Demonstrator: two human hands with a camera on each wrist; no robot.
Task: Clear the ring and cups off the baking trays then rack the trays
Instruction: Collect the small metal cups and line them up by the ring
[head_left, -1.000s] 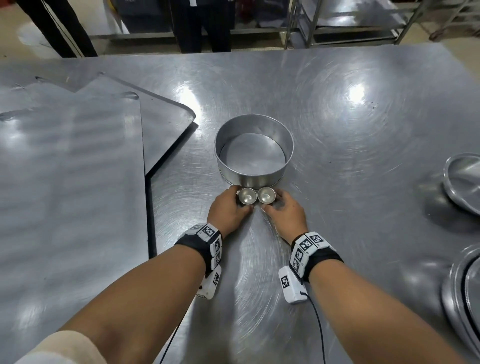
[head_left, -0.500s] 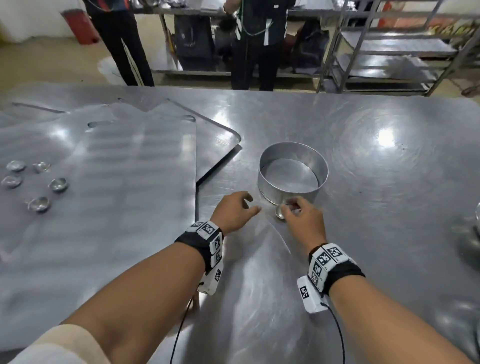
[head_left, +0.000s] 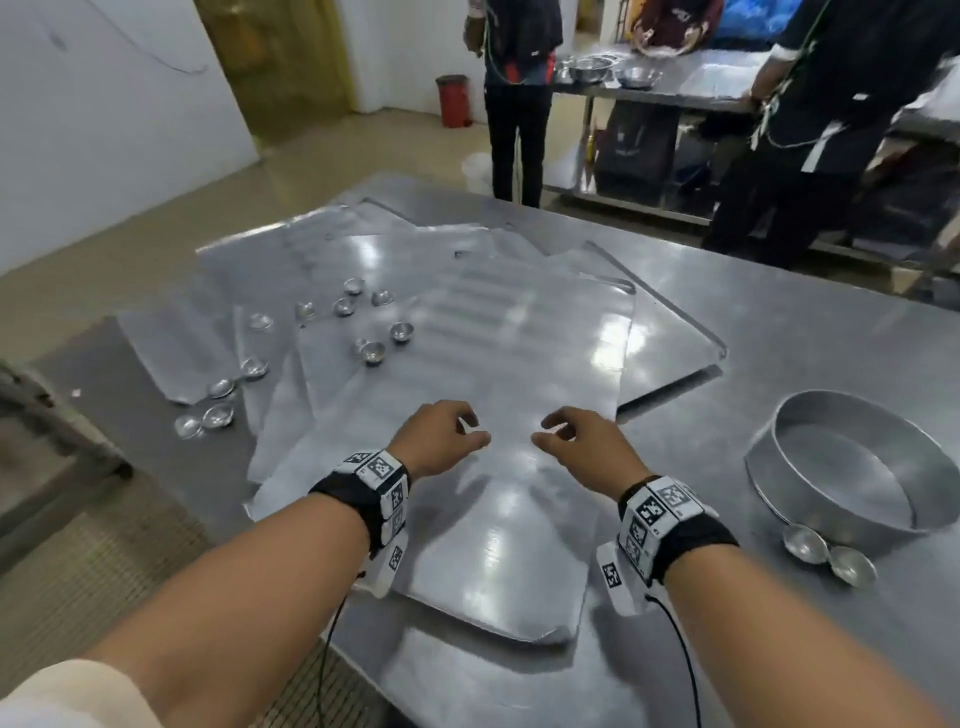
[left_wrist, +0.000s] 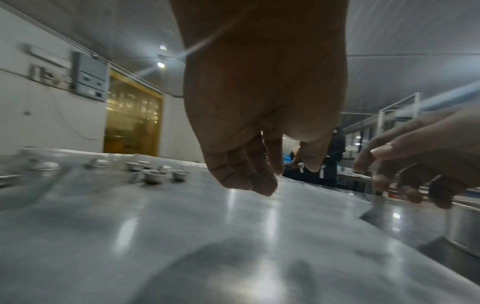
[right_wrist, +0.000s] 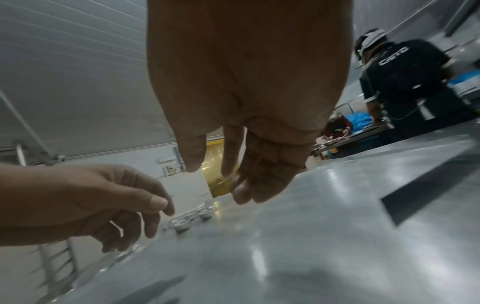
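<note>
A brushed steel counter (head_left: 779, 364) carries the things. On its left and middle lie several flat baking trays (head_left: 519, 389), overlapping in a loose fan, the nearest one reaching almost to the near edge. On the bare counter at the right stands a round metal ring (head_left: 852, 467), and two small metal cups (head_left: 828, 555) sit side by side just near of it, the left one touching its wall.

head overhead, wrists low, sharing trays (head_left: 519, 374)

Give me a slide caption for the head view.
Both empty hands, left hand and right hand, above the top tray.
</note>
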